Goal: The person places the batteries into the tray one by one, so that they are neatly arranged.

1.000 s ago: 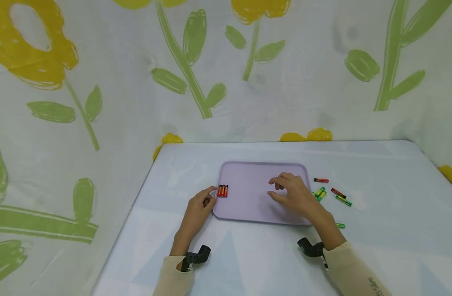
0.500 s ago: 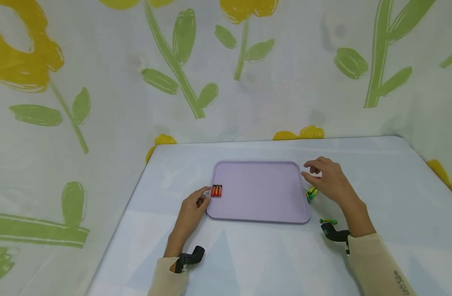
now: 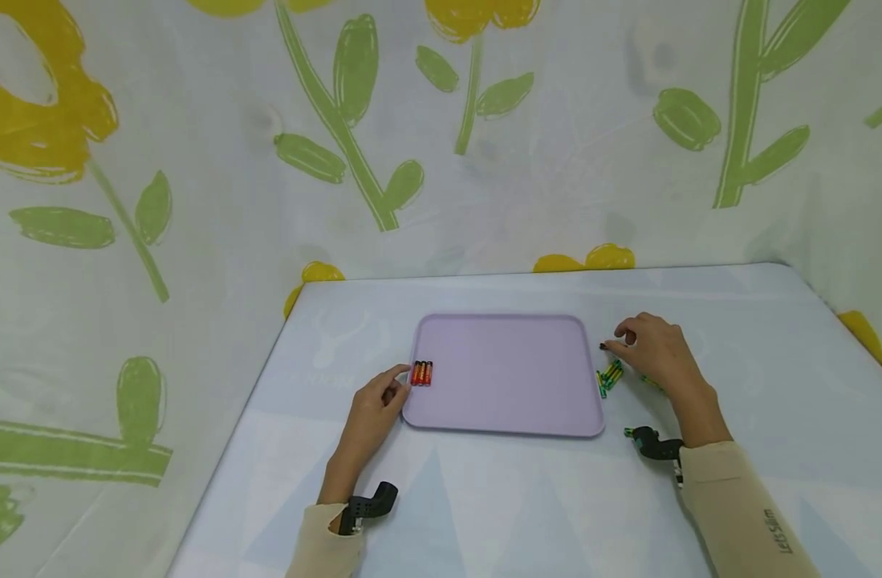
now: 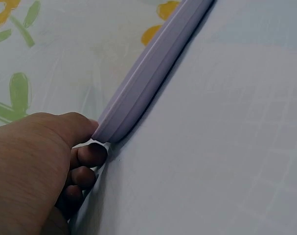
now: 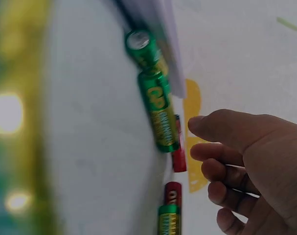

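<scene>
Several red AAA batteries (image 3: 422, 373) stand side by side along the left edge of a lilac tray (image 3: 498, 369). My left hand (image 3: 374, 408) holds that edge; in the left wrist view its thumb (image 4: 79, 126) touches the rim, with the other fingers curled below. Beyond the tray's right side, my right hand (image 3: 656, 349) hovers over loose batteries, thumb and fingers bent and apart. The right wrist view shows a red battery (image 5: 179, 159) near the fingertips, partly behind a green battery (image 5: 159, 110), and the hand pinches nothing there.
Green batteries (image 3: 611, 375) lie beside the tray's right edge, and another green one (image 3: 629, 432) lies nearer me, partly behind the wrist camera (image 3: 656, 443). A flowered cloth (image 3: 542, 201) hangs behind the white table (image 3: 498, 498).
My right hand has moved from over the tray to the batteries on its right, then slightly farther right. The left hand has stayed at the tray's edge. The view has shifted a little.
</scene>
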The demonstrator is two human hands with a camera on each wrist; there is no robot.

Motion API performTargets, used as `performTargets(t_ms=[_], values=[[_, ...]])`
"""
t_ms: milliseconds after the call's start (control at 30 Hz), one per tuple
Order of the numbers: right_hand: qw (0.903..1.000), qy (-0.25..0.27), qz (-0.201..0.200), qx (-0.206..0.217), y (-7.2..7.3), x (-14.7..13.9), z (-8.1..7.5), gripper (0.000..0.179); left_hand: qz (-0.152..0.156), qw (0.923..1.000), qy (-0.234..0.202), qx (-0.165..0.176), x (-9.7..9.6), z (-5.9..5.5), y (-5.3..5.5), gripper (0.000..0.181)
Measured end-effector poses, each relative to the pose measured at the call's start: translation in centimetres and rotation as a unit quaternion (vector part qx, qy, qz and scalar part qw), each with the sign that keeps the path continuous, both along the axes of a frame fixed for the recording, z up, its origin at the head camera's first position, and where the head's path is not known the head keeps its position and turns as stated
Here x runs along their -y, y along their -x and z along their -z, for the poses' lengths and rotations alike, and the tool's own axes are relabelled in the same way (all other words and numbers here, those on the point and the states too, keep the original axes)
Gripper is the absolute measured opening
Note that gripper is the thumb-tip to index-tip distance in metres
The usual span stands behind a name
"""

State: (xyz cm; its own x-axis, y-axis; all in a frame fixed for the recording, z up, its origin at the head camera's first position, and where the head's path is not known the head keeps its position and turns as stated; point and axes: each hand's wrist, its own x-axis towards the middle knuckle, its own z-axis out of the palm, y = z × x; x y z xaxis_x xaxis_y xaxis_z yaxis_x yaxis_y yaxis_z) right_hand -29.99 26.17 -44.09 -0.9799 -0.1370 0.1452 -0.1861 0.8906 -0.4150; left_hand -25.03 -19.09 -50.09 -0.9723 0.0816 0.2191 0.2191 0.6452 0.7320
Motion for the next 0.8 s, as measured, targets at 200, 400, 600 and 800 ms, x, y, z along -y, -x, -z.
performTargets(t_ms=[200,400,600,800], values=[[0.9994,0.005,0.024,0.027,0.3,-0.3,0.9,0.026,-0.003,0.9999,0.001,0.013,0.1,0.0,0.0,0.032],[0.9978,0.023,0.02,0.058,0.2,-0.6,0.6,0.028,-0.002,0.9998,-0.007,0.017,-0.1,-0.3,-0.1,0.032],[0.9978,0.028,-0.008,0.059,0.2,-1.9,-0.1,0.029,-0.004,0.9999,-0.002,0.016,0.0,-0.2,0.0,0.032],[0.995,0.031,-0.043,0.085,0.5,-2.3,0.3,0.042,-0.003,0.9999,0.0,0.011,-0.1,-0.3,0.0,0.032]])
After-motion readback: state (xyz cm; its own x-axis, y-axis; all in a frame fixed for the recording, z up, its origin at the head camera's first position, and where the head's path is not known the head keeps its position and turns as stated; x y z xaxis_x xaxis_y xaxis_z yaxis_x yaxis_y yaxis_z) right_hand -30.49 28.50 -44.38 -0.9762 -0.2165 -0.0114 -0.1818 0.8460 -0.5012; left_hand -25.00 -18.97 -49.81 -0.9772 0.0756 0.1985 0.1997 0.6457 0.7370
